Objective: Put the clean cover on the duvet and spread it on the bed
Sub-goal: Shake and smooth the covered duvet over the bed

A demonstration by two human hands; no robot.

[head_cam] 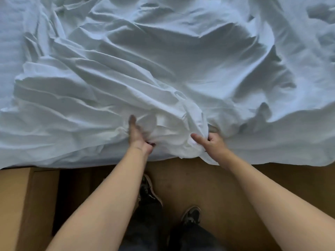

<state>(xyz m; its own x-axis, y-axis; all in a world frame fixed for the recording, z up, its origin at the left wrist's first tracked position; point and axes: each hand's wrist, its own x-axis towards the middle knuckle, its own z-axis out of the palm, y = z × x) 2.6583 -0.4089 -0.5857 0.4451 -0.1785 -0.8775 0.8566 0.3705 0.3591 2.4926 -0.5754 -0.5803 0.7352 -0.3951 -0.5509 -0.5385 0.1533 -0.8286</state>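
White cover (163, 78) is lying crumpled across the bed (7, 51), one bunched edge at the near side. The right hand (212, 143) is clenching this bunch; the left hand (139, 136), a little blurred, is gripping folds just beside it. Dark shoes (192, 214) are standing on brown floor (235, 180).
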